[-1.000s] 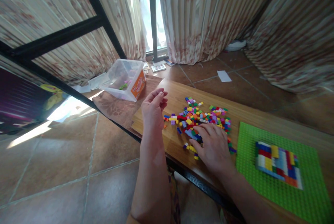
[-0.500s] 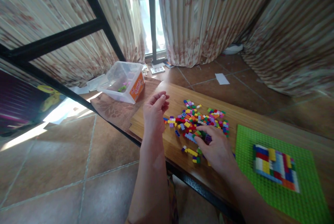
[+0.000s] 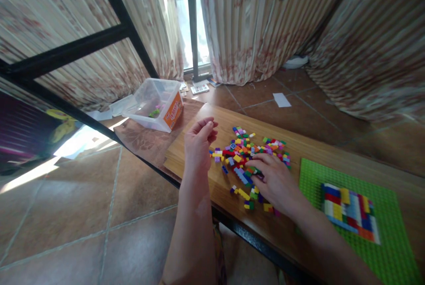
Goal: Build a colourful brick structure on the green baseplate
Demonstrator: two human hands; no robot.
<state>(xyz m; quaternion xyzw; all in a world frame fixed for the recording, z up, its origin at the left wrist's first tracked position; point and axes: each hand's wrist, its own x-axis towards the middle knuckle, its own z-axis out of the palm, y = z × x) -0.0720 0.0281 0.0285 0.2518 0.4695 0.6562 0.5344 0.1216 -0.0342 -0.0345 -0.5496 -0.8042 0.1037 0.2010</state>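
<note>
My left hand (image 3: 201,138) is raised over the left part of the wooden table, left of the brick pile. Its fingers are curled and the thumb presses against them; whether anything small is between them is hidden. Over the near right side of a pile of loose toy bricks (image 3: 237,158) is my right hand (image 3: 272,177), its thumb and fingers apart and reaching down among the pieces. A blue brick (image 3: 241,175) lies just left of its fingertips. To the right, a built block of coloured bricks (image 3: 352,214) sits on a green baseplate (image 3: 388,205).
A clear plastic box (image 3: 151,121) with an orange label and a few pieces inside stands on a brown cloth (image 3: 142,143) at the table's far left end. The wooden table (image 3: 219,117) has a dark near edge. Curtains (image 3: 259,32) hang behind, above a tiled floor.
My right hand has shifted slightly up among the bricks, uncovering some pieces near the table's front edge. My left hand has stayed almost in place.
</note>
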